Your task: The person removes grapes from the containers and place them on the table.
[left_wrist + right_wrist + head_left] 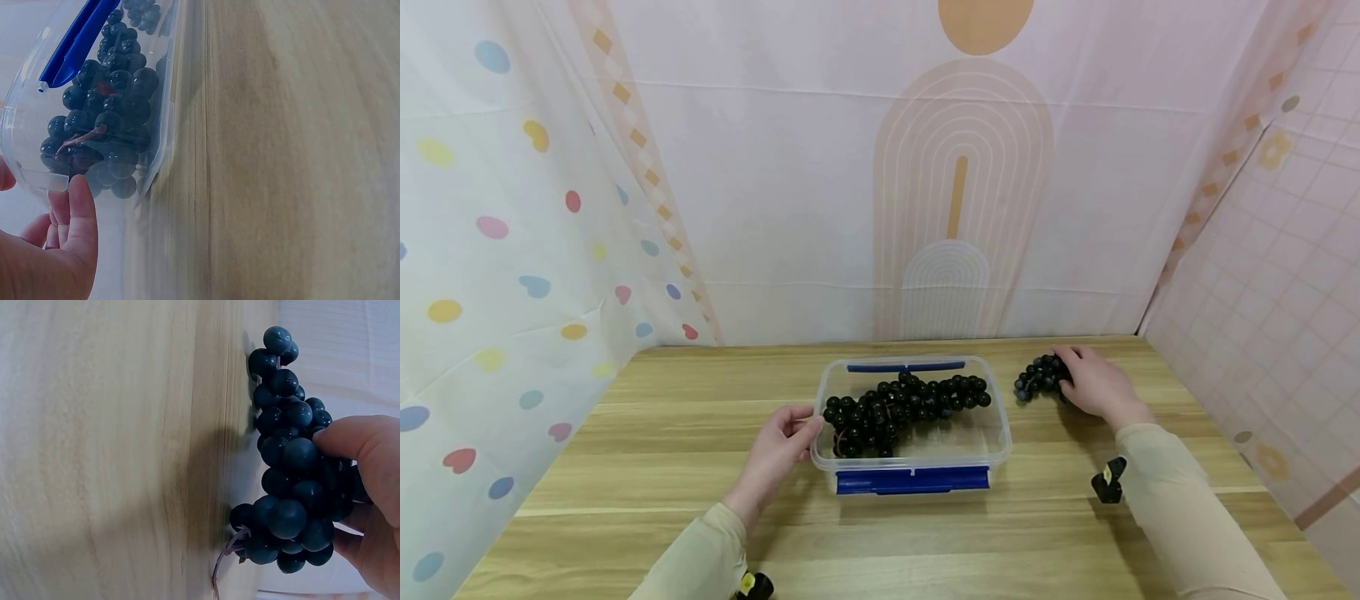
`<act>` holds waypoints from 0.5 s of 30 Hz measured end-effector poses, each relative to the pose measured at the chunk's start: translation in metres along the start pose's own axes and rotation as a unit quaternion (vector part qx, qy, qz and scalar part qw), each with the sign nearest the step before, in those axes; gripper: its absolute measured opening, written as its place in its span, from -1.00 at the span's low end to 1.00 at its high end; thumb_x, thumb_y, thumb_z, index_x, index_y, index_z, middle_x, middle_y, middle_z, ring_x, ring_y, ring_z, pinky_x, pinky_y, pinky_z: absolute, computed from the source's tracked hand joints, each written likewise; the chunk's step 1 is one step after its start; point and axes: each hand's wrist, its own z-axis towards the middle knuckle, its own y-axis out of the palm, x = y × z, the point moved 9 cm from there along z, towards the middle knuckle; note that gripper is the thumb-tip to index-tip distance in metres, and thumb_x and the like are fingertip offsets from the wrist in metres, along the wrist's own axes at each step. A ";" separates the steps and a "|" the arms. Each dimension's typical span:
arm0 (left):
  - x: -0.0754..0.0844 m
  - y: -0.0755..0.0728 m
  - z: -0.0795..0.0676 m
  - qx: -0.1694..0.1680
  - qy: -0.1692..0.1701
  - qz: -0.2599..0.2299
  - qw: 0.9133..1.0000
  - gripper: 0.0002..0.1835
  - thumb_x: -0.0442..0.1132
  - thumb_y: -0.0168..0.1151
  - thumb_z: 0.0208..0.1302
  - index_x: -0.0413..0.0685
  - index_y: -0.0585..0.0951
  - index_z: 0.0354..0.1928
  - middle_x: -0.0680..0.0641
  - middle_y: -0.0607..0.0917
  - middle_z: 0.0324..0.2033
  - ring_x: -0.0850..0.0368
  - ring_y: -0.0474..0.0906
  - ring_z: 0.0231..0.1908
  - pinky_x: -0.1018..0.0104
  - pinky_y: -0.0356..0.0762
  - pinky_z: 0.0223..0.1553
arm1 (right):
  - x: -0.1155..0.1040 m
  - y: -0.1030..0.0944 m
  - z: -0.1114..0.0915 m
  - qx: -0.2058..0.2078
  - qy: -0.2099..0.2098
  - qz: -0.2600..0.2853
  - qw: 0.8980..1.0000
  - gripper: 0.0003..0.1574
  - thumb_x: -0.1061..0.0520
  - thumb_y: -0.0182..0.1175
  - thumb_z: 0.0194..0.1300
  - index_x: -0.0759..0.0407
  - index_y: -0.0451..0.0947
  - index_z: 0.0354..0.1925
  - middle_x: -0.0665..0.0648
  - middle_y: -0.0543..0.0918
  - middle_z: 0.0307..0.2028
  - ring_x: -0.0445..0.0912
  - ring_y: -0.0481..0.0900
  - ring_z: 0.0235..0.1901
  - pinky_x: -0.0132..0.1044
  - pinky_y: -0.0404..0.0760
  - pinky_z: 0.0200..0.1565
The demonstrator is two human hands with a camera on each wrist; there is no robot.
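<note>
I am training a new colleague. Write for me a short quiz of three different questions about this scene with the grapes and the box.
1. True or false: the box already holds grapes.
2. Which hand grips the loose bunch on the table?
A. left hand
B. right hand
C. neither
3. Fill in: the left hand's fingers touch the box at its ____ end, seen from the head camera.

Key
1. True.
2. B: in the right wrist view, fingers curl round the bunch.
3. Left: the fingers lie against the clear rim.
</note>
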 end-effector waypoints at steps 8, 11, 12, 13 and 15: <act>-0.001 0.001 0.002 0.003 0.003 -0.006 1.000 -0.67 -0.35 0.20 0.39 -0.45 0.48 0.09 -0.32 0.63 -0.16 -0.01 0.59 -0.22 0.38 0.59 -0.35 | 0.000 0.000 -0.003 -0.001 0.000 0.009 1.000 -0.32 0.19 0.22 0.33 0.35 0.31 0.35 0.57 0.35 0.23 0.45 0.39 0.14 0.34 0.42 0.06; -0.001 0.000 0.001 0.003 0.004 -0.005 1.000 -0.66 -0.35 0.20 0.39 -0.45 0.47 0.09 -0.31 0.64 -0.18 0.02 0.59 -0.24 0.39 0.59 -0.36 | 0.000 -0.002 -0.003 0.005 -0.002 0.011 1.000 -0.33 0.19 0.23 0.33 0.34 0.33 0.34 0.55 0.36 0.23 0.44 0.38 0.16 0.33 0.42 0.07; -0.001 0.000 0.001 0.003 0.006 -0.005 1.000 -0.66 -0.35 0.20 0.39 -0.46 0.47 0.09 -0.30 0.64 -0.18 0.03 0.59 -0.25 0.38 0.59 -0.36 | -0.001 -0.003 -0.003 0.007 -0.003 0.012 1.000 -0.33 0.19 0.23 0.33 0.34 0.33 0.34 0.55 0.36 0.23 0.43 0.38 0.16 0.33 0.41 0.08; -0.001 0.000 0.001 0.002 0.008 -0.005 1.000 -0.65 -0.34 0.20 0.39 -0.47 0.46 0.09 -0.29 0.64 -0.19 0.05 0.59 -0.26 0.38 0.60 -0.37 | -0.002 -0.004 -0.003 0.009 -0.003 0.013 1.000 -0.33 0.19 0.23 0.33 0.34 0.33 0.34 0.54 0.37 0.23 0.43 0.37 0.17 0.33 0.41 0.08; 0.000 0.001 0.000 0.000 0.012 -0.004 1.000 -0.63 -0.33 0.21 0.39 -0.49 0.44 0.10 -0.27 0.65 -0.20 0.07 0.59 -0.27 0.38 0.60 -0.38 | -0.003 -0.006 -0.003 0.014 -0.004 0.015 1.000 -0.33 0.19 0.23 0.33 0.34 0.34 0.34 0.52 0.38 0.23 0.41 0.37 0.17 0.32 0.41 0.09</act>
